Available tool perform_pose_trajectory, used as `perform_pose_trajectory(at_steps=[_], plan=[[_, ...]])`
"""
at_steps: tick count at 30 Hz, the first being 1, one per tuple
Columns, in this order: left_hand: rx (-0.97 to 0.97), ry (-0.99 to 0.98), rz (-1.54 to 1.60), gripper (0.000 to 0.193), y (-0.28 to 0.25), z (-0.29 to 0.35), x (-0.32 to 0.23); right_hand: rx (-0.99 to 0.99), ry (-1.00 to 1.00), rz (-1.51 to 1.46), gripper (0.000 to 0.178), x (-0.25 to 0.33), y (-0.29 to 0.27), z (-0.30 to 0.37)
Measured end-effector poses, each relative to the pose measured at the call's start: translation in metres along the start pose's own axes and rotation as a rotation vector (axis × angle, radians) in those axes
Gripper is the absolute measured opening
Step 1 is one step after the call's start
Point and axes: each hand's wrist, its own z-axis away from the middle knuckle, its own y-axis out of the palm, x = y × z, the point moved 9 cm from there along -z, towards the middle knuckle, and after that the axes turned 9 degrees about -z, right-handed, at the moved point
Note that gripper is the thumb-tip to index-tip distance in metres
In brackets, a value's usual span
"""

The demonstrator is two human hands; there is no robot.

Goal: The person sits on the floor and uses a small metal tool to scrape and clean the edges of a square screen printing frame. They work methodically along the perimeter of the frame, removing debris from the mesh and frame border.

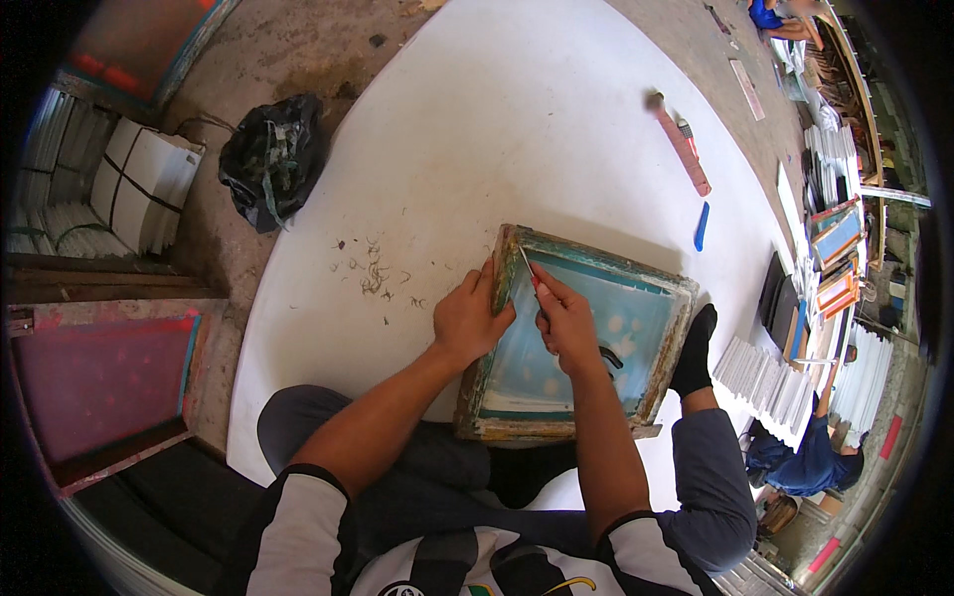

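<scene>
R hand point(568, 323) is closed round the red grip of a thin-shafted hand tool point(529, 266), prob. a screwdriver; its metal shaft runs up & slightly L from the fingers, tip at the upper L corner of a wooden screen frame point(601, 250). L hand point(469, 316), just L of R hand, grasps the frame's L rail, thumb over the inner side, fingers partly hidden.

Frame lies tilted under & btwn both hands, in front of the seated person's bent legs; rails worn, w/ patchy green/brown paint. Inside it, blue mesh point(636, 303) w/ pale round spots; a black curved mark or piece point(610, 358) sits just R of R wrist, can't tell which.

L of L hand: loose thin shavings point(374, 270) on a white sheet point(417, 179). Farther up-L of that hand, a crumpled black plastic bag point(273, 159). Well L, a pink-red screen point(109, 382) & strapped white boards point(144, 189).

Up-R of R hand: a blue strip-like tool point(702, 226), then a wrapped pinkish handle point(681, 149) w/ blurred dark end. R of R hand, past the frame, a black-socked foot point(696, 353). Far R, a co-worker in blue point(810, 462).
</scene>
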Motion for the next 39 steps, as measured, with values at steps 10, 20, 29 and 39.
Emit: perform_pose_trajectory(at_steps=[10, 20, 29, 39], plan=[[0.028, -0.015, -0.031, 0.083, 0.002, 0.000, 0.000, -0.179, -0.483, 0.594, 0.038, 0.034, 0.019, 0.025], [-0.007, 0.016, -0.048, 0.084, 0.002, 0.000, -0.001, -0.257, -0.328, 1.033, 0.041, 0.046, 0.025, 0.028], [-0.014, 0.000, -0.026, 0.081, 0.001, -0.001, -0.001, -0.238, -0.344, 0.969, 0.040, 0.051, 0.027, 0.029], [-0.025, 0.011, -0.002, 0.080, 0.000, 0.000, -0.001, -0.233, -0.412, 0.866, 0.040, 0.045, 0.026, 0.029]])
